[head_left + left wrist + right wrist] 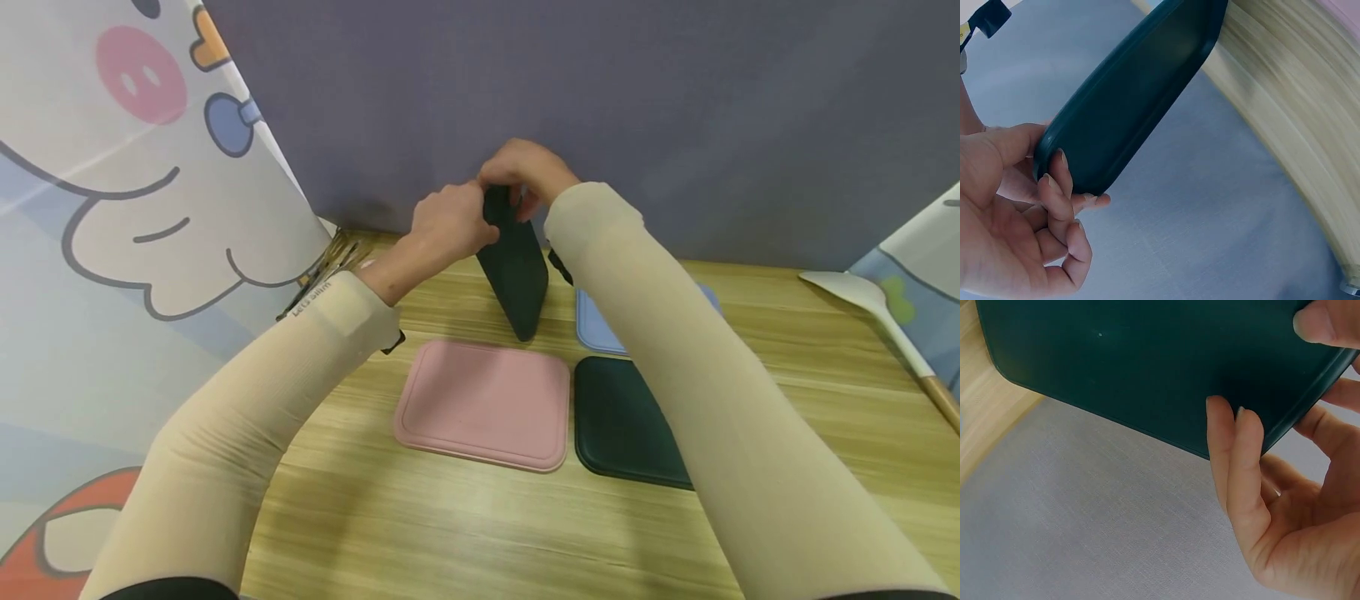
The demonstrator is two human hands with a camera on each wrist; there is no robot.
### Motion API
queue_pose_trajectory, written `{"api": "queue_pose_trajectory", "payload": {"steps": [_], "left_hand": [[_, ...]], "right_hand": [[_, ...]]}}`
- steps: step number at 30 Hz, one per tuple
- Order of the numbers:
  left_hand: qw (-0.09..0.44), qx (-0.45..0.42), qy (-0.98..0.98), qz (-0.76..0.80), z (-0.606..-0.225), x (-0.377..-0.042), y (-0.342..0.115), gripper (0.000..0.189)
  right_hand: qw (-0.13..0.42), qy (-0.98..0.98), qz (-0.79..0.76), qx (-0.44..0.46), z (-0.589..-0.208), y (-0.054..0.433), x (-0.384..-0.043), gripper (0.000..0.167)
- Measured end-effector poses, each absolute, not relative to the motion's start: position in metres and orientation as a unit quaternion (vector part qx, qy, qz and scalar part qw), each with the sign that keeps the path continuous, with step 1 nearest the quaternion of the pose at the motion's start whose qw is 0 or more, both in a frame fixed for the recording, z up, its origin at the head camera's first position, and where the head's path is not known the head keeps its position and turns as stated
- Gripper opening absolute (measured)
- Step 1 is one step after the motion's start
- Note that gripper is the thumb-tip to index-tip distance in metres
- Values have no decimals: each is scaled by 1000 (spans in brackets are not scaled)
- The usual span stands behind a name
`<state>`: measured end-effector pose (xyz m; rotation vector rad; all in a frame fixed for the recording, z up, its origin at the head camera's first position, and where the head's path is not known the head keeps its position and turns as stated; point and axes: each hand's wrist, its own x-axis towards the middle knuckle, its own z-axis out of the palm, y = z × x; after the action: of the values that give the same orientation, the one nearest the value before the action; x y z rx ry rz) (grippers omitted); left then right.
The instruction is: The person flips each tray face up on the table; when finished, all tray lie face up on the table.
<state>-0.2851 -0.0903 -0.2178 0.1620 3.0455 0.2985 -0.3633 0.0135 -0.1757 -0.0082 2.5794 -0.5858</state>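
A dark green rectangular lid with a low raised rim stands steeply tilted over the back of the table, its far end near the grey cloth. My left hand pinches its upper edge, with the thumb on one face. At the same end my right hand grips the rim near a corner, and two of its fingertips lie against the flat face in the right wrist view. The hands almost meet there. In front lie a pink lid and another dark green lid, flat. My right forearm partly covers the second green one.
A blue lid lies at the back, partly behind the right sleeve. At far right a white spatula with a wooden handle leans along the edge. Several thin metal utensils sit at the back left. Grey cloth rises behind the table.
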Motion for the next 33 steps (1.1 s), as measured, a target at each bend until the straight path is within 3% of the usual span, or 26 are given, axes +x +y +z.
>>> {"api": "queue_pose_trajectory", "payload": {"steps": [11,15,18,25,33], "left_hand": [[44,75,990,114,-216,-278,-83,72],[113,111,978,134,-212,-271,-86,89],[180,129,957,189,-209,-266,-95,100],[258,94,912,306,-222,-276,-135,86],[287,44,888,356,-272,-297,-173,77]], "right_hand": [[236,947,-219,-11,-168,23,-360,51],[231,949,-214,-22,-164,36,-359,34],[230,948,-218,-19,-161,53,-361,31],[303,896,-324,-16,-168,109,-373,66],[344,836,-427,-20,-185,161,-380,69]]}}
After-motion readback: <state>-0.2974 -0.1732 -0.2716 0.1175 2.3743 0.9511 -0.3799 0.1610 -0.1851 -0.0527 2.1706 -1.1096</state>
